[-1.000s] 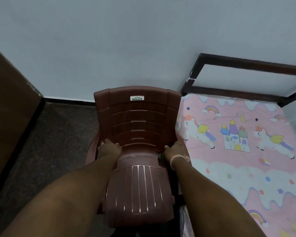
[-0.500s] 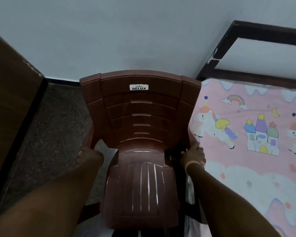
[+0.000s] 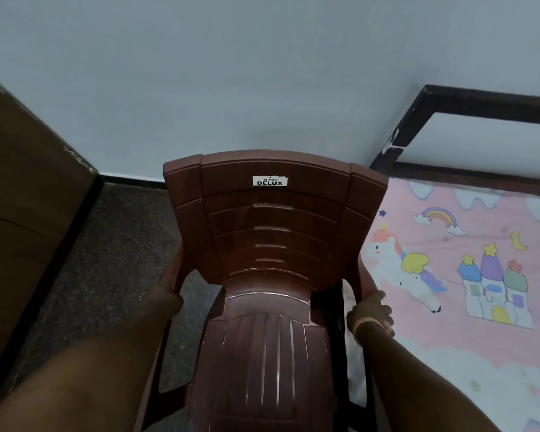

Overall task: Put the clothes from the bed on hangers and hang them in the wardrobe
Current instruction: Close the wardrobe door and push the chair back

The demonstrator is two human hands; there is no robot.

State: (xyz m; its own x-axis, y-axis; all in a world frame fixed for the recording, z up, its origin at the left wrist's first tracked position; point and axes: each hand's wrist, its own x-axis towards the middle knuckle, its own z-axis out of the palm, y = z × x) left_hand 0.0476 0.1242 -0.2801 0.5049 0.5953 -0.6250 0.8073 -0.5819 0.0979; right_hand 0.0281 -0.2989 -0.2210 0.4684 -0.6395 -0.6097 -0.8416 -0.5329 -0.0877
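Beside the bed (image 3: 468, 363), we grip a brown chair (image 3: 272, 232).
Left hand (image 3: 161, 302) and right hand (image 3: 370, 311) each clasp an armrest; no clothes visible; next, we judge, set it aside.

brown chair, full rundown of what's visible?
The chair is a reddish-brown moulded armchair that looks like glossy plastic. It has a curved, stepped backrest with short horizontal slots, a white label reading DELUX near the top, a ribbed seat and two armrests. It stands upright, facing the camera, backrest toward the pale wall, on a dark speckled floor, close beside the bed with the pink unicorn sheet. The left hand grips its left armrest and the right hand grips its right armrest. The legs are mostly hidden.
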